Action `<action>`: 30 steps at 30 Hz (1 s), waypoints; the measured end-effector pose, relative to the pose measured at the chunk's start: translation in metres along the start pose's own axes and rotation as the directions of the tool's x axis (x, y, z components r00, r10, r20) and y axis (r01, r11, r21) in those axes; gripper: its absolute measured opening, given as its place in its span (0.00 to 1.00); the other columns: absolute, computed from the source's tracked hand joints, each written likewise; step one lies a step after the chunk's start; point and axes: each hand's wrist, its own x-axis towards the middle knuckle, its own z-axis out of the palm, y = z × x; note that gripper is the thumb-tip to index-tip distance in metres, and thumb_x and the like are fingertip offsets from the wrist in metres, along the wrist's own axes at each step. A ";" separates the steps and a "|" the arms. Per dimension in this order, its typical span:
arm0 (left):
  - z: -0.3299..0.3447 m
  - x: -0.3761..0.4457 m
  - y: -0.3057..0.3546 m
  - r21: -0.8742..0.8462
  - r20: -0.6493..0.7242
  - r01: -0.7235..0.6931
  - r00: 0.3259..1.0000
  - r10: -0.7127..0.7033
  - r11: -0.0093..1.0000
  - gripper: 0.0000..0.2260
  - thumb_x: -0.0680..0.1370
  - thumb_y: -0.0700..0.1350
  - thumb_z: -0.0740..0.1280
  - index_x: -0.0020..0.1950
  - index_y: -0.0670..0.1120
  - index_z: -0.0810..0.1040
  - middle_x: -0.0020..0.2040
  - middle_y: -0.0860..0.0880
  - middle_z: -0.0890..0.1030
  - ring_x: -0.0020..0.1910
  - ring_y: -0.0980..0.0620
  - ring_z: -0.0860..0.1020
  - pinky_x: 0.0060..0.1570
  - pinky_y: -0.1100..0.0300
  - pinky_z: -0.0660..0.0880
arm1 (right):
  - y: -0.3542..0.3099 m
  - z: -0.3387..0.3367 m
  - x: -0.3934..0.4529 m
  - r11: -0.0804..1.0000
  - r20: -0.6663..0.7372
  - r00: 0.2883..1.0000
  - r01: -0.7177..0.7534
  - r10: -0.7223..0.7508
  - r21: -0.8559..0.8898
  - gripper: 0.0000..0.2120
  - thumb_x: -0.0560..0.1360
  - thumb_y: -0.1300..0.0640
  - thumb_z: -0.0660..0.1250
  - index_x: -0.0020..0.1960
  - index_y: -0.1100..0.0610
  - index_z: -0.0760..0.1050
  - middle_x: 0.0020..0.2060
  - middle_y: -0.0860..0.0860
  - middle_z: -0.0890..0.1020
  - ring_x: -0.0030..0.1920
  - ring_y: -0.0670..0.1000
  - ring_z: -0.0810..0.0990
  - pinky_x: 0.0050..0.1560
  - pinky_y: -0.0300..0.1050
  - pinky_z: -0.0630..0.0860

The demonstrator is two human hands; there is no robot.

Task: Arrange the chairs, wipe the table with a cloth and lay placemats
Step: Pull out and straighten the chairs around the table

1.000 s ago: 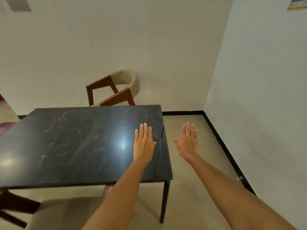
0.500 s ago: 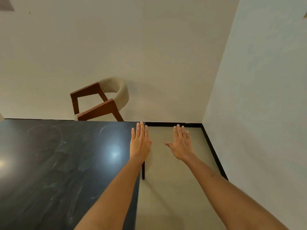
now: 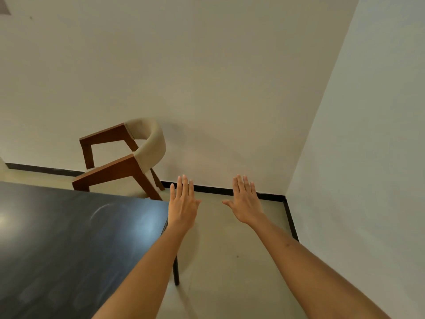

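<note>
Both hands flat, fingers straight, holding nothing: left hand (image 3: 182, 204) over dark tabletop (image 3: 69, 245) corner, right hand (image 3: 245, 202) over floor. Chair (image 3: 128, 157) beyond tabletop, ahead-left of hands, apart.

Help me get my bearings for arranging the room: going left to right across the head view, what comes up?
Dark table → wooden chair → left hand → right hand → right-hand wall.
</note>
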 end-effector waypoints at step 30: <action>0.131 0.425 -0.120 0.115 -0.009 0.424 0.905 -0.426 0.898 0.30 0.82 0.55 0.50 0.77 0.41 0.45 0.77 0.38 0.47 0.76 0.40 0.45 0.74 0.44 0.46 | -0.008 0.047 0.554 0.894 0.025 0.894 0.447 -0.448 0.034 0.39 0.81 0.40 0.52 0.78 0.61 0.37 0.78 0.57 0.40 0.77 0.57 0.37 0.76 0.54 0.39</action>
